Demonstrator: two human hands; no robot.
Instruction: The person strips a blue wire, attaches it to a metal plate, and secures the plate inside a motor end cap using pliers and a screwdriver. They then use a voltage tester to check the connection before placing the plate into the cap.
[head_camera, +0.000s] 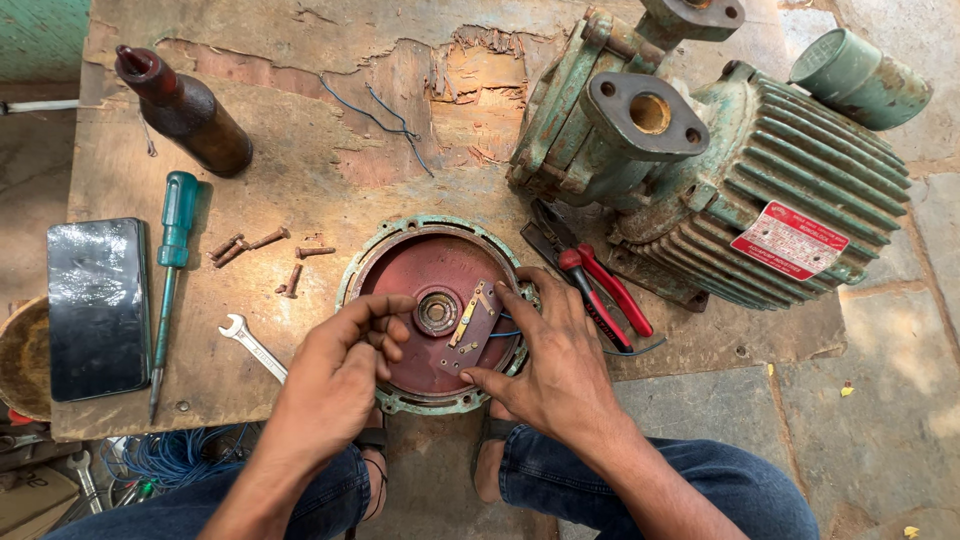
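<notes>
The round red end cover (430, 315) lies at the near edge of the worn wooden board (300, 170). The left hand (340, 375) rests on its left rim, fingers curled; whether they pinch anything cannot be told. The right hand (555, 365) grips the cover's right side, fingers on the small plate (470, 325) inside. Red-handled pliers (590, 280) lie just beside that hand. The green pump motor (720, 180) fills the far right corner. Rusty bolts (265, 255), a spanner (252, 345) and a green screwdriver (172, 270) lie left.
</notes>
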